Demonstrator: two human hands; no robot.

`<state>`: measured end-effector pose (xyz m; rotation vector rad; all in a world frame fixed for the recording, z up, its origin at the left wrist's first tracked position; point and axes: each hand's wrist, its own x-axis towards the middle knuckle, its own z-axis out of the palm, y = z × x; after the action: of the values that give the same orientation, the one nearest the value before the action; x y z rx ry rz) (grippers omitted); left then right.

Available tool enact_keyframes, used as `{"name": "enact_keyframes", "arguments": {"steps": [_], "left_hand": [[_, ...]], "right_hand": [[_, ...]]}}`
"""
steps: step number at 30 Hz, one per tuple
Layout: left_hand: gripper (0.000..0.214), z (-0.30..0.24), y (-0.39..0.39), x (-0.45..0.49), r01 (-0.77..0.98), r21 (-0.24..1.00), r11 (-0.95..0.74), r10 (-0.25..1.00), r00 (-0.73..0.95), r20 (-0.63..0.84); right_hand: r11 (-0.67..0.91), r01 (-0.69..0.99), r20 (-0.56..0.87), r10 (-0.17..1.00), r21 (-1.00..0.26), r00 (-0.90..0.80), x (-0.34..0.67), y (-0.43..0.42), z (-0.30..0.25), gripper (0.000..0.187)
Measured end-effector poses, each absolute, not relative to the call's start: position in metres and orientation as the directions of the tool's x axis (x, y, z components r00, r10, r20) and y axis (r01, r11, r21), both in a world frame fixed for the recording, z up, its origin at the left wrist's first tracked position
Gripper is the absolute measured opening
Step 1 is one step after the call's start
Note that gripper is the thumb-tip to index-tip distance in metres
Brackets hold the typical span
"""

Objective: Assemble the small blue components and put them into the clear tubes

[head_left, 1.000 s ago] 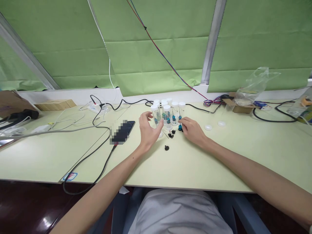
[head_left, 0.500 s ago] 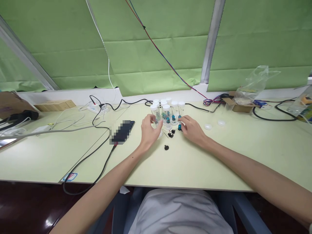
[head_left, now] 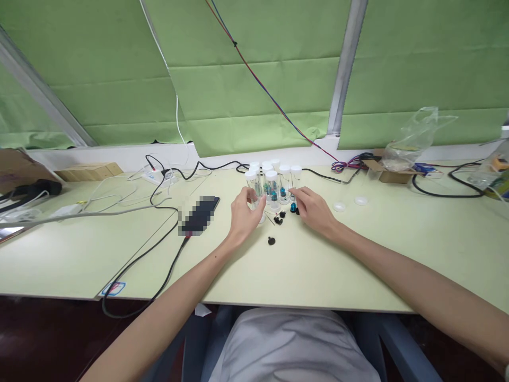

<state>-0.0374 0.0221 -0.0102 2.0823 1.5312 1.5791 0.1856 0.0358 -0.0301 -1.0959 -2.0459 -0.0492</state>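
Several clear vials with white caps stand in a cluster at the middle of the pale green table, each holding a small blue part. My left hand is wrapped round the leftmost vial. My right hand rests beside the rightmost vial, its thumb and forefinger pinched near a small blue part on the table; I cannot tell whether they hold it. Small black parts lie between my hands, and one more black part lies nearer to me.
A phone on a black cable lies left of my hands. White and black cables spread over the left of the table. Two white caps lie to the right. A box with a plastic bag stands at the back right.
My left hand went from open beside the vials to closed round the leftmost vial. My right hand shifted slightly toward the vials.
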Motion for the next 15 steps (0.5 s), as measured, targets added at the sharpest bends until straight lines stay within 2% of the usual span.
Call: {"name": "enact_keyframes", "arguments": {"steps": [15], "left_hand": [[0.024,-0.0102,0.0210,-0.0357,0.607,0.625,-0.490,0.789,0.005,0.614]], "right_hand": [[0.657,0.675,0.712,0.646,-0.335,-0.275,0.1897,0.0429,-0.0315,0.033]]}}
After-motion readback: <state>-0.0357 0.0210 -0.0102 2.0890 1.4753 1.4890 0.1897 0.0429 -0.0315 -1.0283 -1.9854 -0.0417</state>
